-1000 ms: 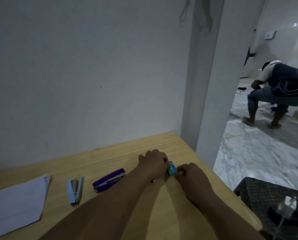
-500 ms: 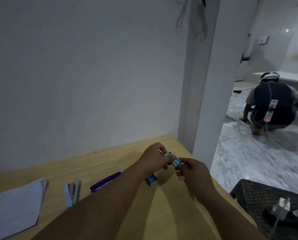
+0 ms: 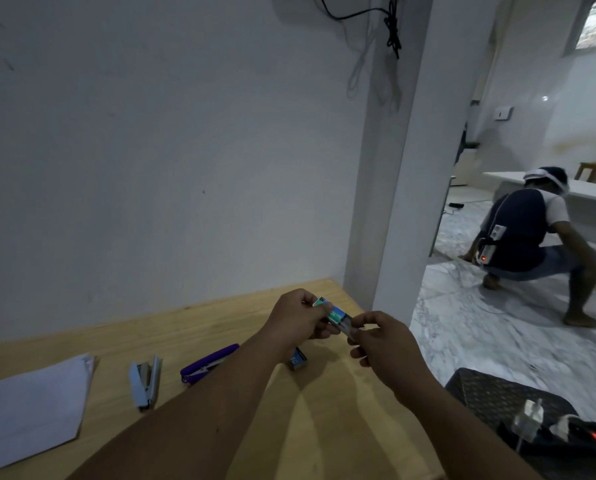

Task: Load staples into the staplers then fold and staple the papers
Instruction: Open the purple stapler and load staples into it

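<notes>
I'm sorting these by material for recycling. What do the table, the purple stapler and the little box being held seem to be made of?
Table: light wood, or a wood-look veneer, with faint grain and a matte finish. Purple stapler: probably moulded plastic, evenly coloured with a slight sheen; metal parts show at its open end. Small staple box, held between left hand and right hand: likely printed card, with flat coloured faces and sharp edges.

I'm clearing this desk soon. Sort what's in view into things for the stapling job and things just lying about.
For the job:
staple box, held between left hand and right hand
second small box
pale blue stapler
purple stapler
papers

Just lying about:
white plug on the dark woven stool
cables on the wall
</notes>
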